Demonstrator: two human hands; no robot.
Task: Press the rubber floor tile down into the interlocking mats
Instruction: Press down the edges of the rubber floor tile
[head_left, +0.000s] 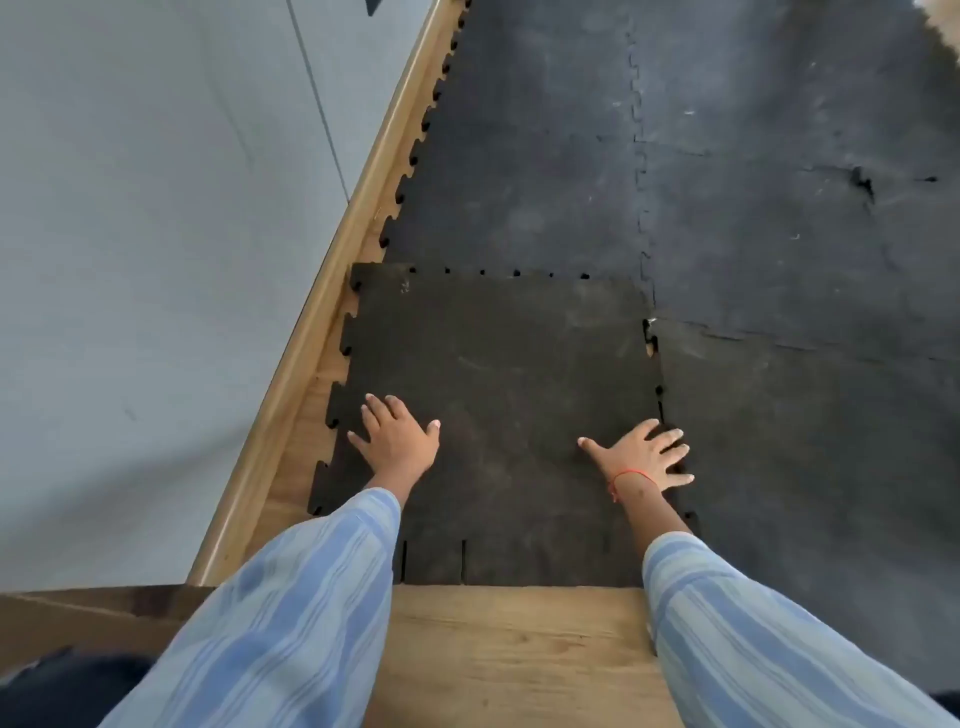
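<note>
Single head-worn view, looking steeply down and forward, close over the floor mats (727, 208), wall (130, 208) at left

We note loose long sleeves in pale blue with lighter stripes on both arms, bare hands, and a thin red thread bracelet (621, 479) at the right wrist.

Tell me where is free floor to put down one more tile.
Bare wood floor lies free below the tile, between the sleeves. A narrow wood strip runs beside the baseboard. The tile itself is taken by the left hand and right hand.
</note>
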